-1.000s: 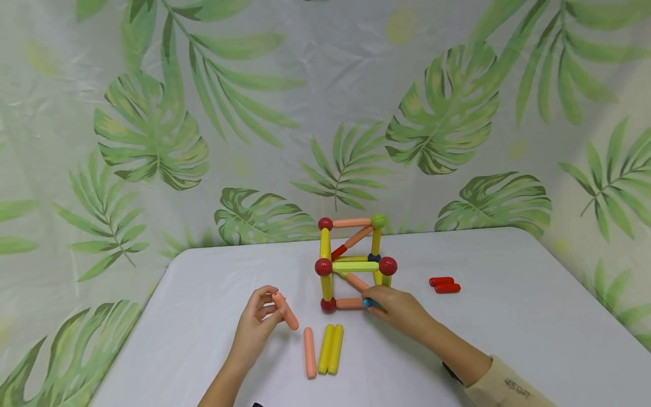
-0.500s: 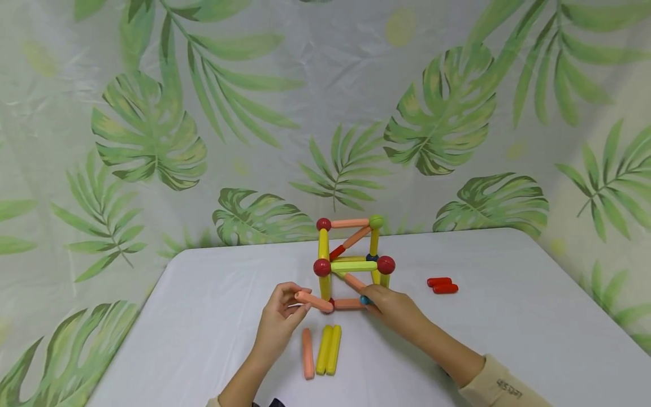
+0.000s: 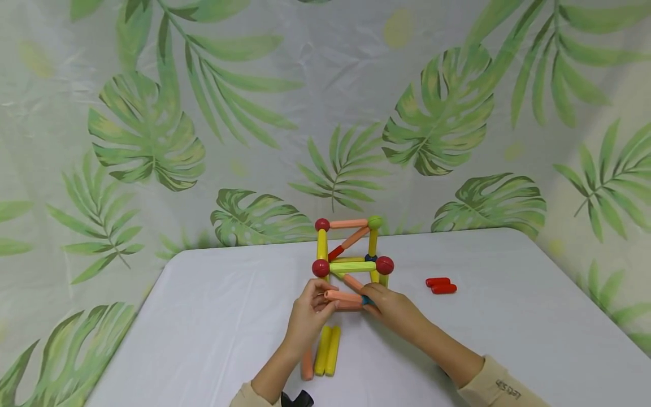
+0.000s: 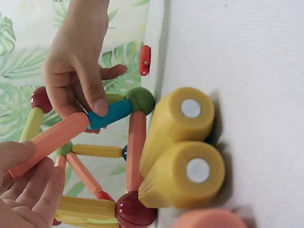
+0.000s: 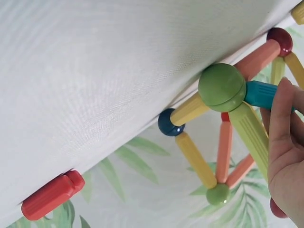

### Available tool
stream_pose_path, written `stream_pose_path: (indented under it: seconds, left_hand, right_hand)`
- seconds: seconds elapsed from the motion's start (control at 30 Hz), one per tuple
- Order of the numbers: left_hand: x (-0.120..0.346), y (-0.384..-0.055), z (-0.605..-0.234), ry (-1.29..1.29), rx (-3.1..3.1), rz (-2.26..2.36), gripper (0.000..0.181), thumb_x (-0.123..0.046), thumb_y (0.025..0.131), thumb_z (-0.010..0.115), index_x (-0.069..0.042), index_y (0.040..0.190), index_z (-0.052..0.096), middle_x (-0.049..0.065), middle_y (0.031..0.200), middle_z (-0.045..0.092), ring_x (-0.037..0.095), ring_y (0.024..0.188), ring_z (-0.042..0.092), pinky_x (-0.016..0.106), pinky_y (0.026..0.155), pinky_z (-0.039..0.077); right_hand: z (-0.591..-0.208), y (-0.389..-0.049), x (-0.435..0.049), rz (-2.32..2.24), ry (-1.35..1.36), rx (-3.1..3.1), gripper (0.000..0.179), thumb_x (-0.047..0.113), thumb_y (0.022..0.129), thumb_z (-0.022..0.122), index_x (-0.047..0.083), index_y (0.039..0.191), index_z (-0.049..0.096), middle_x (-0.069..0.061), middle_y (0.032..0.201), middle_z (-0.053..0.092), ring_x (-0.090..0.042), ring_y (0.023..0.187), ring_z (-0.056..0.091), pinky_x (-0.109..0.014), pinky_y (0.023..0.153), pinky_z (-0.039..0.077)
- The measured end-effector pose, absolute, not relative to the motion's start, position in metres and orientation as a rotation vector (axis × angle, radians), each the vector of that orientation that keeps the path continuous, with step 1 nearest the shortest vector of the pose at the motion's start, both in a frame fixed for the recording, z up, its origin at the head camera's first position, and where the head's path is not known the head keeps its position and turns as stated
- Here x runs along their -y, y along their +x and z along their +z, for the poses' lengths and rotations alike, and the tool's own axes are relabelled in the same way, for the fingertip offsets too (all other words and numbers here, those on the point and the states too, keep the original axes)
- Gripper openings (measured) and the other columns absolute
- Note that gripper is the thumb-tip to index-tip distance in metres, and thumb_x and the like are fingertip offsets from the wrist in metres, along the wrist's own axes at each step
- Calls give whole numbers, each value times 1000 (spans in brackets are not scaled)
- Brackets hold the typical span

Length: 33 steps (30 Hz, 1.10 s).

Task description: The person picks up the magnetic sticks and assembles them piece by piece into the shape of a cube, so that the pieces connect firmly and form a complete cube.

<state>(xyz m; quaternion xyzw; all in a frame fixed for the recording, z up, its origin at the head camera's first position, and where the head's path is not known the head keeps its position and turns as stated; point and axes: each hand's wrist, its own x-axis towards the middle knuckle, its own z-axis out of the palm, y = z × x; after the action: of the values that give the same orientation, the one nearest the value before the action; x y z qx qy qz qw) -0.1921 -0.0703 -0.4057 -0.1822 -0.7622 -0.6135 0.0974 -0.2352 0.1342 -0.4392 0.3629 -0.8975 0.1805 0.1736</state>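
Observation:
My left hand (image 3: 304,316) pinches a salmon magnetic stick (image 3: 343,296) between thumb and fingers. In the left wrist view that stick's far end meets the end of a short blue stick (image 4: 111,114). Thumb and fingers of my right hand (image 3: 399,312) pinch the blue stick, whose other end sits on a green ball (image 5: 222,88) low on a cube-like frame. Red balls, among them an upper front one (image 3: 385,265), and yellow, lime and salmon sticks form this frame. In the head view my right hand hides the green ball.
Two yellow sticks (image 3: 327,351) lie side by side on the white table (image 3: 218,316), in front of the frame. Beside them is a salmon stick (image 3: 307,366), partly behind my left wrist. Two short red sticks (image 3: 441,285) lie to the right. A leaf-patterned cloth (image 3: 264,141) hangs behind.
My left hand has moved right with the salmon stick, from beside the frame to its lower front, turning the stick nearly level until it meets the blue stick. My right hand stays put.

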Motion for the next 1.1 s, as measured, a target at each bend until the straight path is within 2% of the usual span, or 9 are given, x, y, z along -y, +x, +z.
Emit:
stream_pose_path:
  seconds: [0.3, 0.47, 0.7, 0.83, 1.0, 1.1]
  left_hand:
    - [73, -189, -402, -636, 2167, -1714, 29, 6, 84, 57, 1, 112, 50, 14, 101, 54, 27, 89, 58, 32, 78, 49]
    - [75, -188, -397, -649, 2250, -1675, 34, 1, 86, 57, -1, 120, 51, 13, 101, 53, 27, 85, 57, 33, 71, 51]
    - [74, -186, -397, -610, 2401, -1599, 25, -6, 84, 63, 0, 108, 58, 10, 95, 59, 23, 80, 55, 25, 63, 49]
    - [74, -191, -403, -622, 2403, -1606, 22, -5, 83, 63, -1, 105, 61, 11, 94, 59, 23, 76, 53, 22, 62, 47]
    - [74, -207, -428, -584, 2451, -1702, 23, -9, 82, 65, -3, 104, 59, 7, 97, 60, 18, 74, 53, 21, 61, 47]
    - [72, -214, -439, -569, 2474, -1708, 21, -14, 82, 66, -9, 102, 60, 3, 96, 58, 14, 70, 52, 21, 59, 47]
  right_hand:
    - [-439, -235, -133, 524, 1029, 2528, 29, 11, 77, 70, 6, 103, 59, -5, 94, 60, -18, 84, 60, -27, 69, 51]
    - [-438, -235, -132, 525, 1013, 2545, 28, 11, 77, 71, 6, 103, 60, -4, 95, 60, -18, 87, 60, -27, 71, 51]
    - [-441, -236, -133, 517, 1030, 2512, 30, 10, 76, 71, 6, 104, 60, -4, 94, 61, -18, 85, 61, -26, 70, 51]
    - [-441, -236, -134, 558, 1045, 2495, 31, 9, 76, 71, 7, 106, 60, -4, 96, 62, -18, 88, 60, -27, 72, 50]
    - [-441, -236, -134, 671, 1043, 2521, 28, 9, 78, 69, 8, 105, 61, -3, 99, 62, -18, 92, 59, -30, 75, 49]
    - [-440, -237, -134, 721, 1027, 2552, 27, 11, 79, 68, 9, 106, 61, -3, 100, 62, -18, 93, 58, -31, 77, 49]
